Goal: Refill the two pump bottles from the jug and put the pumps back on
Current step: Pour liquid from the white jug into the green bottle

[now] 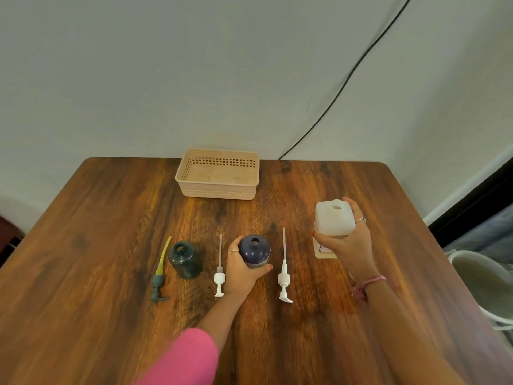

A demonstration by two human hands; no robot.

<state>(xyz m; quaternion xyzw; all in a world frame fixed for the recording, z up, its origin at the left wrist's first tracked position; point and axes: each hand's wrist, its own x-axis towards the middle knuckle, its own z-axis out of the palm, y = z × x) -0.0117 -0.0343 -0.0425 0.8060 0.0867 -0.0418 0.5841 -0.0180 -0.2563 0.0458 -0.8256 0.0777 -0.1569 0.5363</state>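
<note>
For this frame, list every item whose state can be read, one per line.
Purple bottle: upright, open, pump off, gripped by left hand.
Green bottle: upright, open, untouched.
Jug: uncapped, upright, gripped by right hand.
Green pump: lying on table.
Two white pumps: lying flat, either side of purple bottle.
Basket: looks empty.

Soft, even light fell from above; the brown wooden table (111, 232) carried only faint shadows and a dull sheen. Wide-angle distortion bowed its edges, and the corners looked slightly blurred.
</note>
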